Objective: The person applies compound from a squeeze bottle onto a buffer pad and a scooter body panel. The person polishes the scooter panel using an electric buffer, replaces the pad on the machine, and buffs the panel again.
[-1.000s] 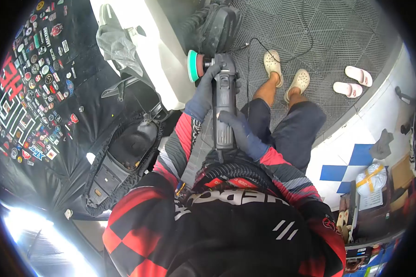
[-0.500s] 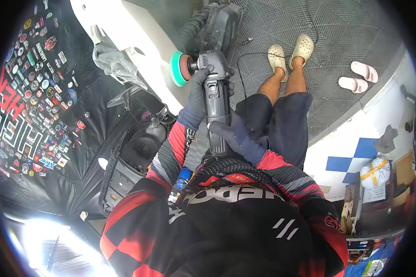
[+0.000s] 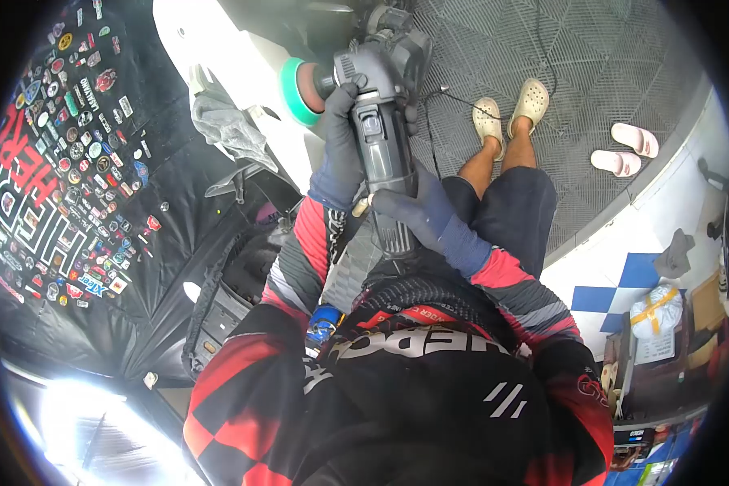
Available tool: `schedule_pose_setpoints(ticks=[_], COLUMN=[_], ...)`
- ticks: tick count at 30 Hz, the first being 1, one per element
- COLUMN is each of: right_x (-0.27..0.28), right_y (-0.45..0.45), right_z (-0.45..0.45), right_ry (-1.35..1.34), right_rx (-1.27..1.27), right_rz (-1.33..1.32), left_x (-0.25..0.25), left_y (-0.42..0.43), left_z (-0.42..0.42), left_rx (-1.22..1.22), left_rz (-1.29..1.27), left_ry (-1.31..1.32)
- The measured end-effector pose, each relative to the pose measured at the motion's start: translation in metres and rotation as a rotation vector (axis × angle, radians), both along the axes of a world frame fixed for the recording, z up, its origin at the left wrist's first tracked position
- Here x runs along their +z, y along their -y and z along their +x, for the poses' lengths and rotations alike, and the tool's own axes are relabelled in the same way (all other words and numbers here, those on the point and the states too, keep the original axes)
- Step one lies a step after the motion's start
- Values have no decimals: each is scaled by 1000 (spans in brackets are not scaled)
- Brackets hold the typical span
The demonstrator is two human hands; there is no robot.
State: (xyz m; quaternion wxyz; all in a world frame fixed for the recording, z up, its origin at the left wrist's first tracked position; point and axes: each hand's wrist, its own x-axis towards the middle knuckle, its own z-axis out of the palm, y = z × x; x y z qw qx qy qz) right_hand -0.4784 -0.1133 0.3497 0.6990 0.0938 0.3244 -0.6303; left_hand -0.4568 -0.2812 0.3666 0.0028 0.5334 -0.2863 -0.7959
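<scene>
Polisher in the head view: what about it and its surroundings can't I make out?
All in the head view:
- Green pad: its working face is turned away.
- Left hand: some fingers are behind the polisher.
- Right hand: its own back hides the palm.
- Cord: cut off by the top edge.
- Paper: print too small.

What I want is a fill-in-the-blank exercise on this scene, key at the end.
The left hand and right hand, both wearing ____, hold a power tool.
The outer part of its round pad is ____.
The pair of slides on the floor mat is pale ____.
The checkered tiles are white and ____.

Missing words: gloves; green; pink; blue.
</scene>
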Motion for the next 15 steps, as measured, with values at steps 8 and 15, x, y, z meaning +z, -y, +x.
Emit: schedule_pose_setpoints(ticks=[8, 15], right_x=[4, -7], right_y=[9, -22], right_z=[-46, 13], right_ry=[-109, -45], right_rx=[123, 84], right_rz=[-38, 23], left_x=[6, -14], left_y=[8, -23], left_z=[-27, 30], left_rx=[41, 48], left_rz=[-29, 39], left_ry=[-160, 7])
